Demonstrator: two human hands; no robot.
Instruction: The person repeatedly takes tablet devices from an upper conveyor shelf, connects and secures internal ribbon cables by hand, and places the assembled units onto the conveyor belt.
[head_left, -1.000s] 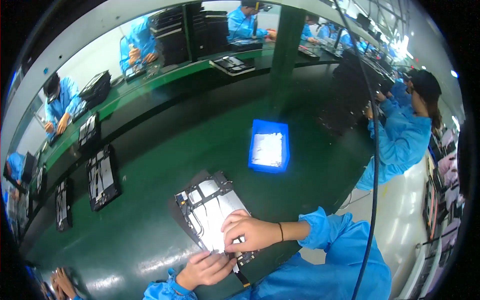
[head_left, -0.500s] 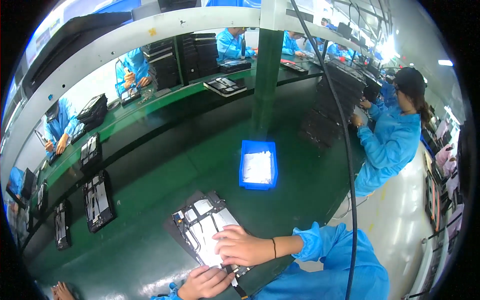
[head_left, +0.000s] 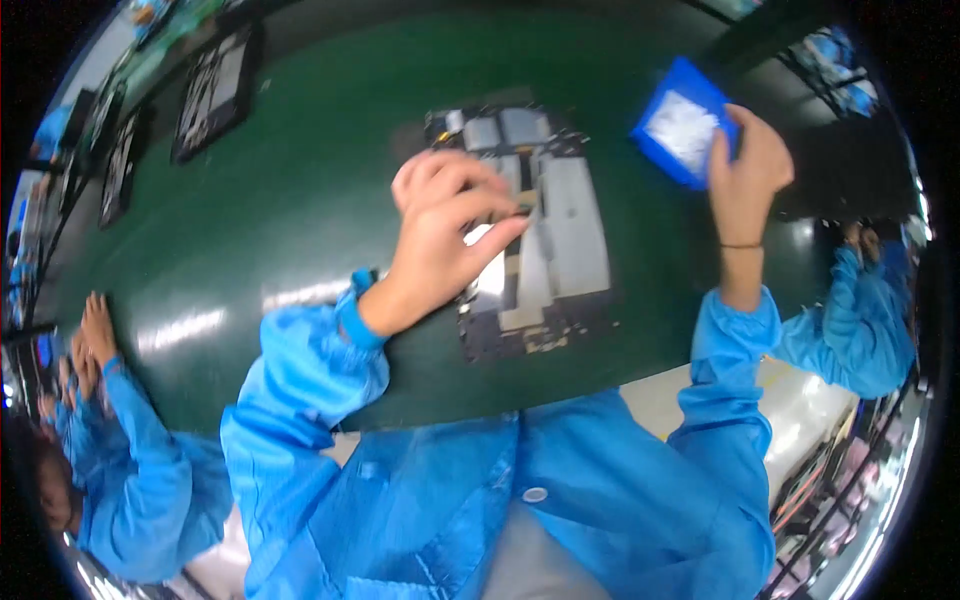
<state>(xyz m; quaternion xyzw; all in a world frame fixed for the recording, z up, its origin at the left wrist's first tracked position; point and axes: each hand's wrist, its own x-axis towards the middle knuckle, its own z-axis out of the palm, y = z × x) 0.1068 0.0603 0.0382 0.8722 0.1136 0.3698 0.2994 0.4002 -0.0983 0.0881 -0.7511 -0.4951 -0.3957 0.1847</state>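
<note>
The left hand (head_left: 450,225) hovers over the opened device (head_left: 535,235) lying flat on the green table (head_left: 300,200), its fingers curled with thumb and forefinger pinched together at the device's middle; whether something small sits between them cannot be told. The right hand (head_left: 745,165) reaches to the far right and rests at the blue tray (head_left: 680,125), fingers bent over its near edge, though a firm grip cannot be made out. Dark trays (head_left: 215,90) line the far left of the table, and another person's hands (head_left: 90,335) rest at its near left edge.
</note>
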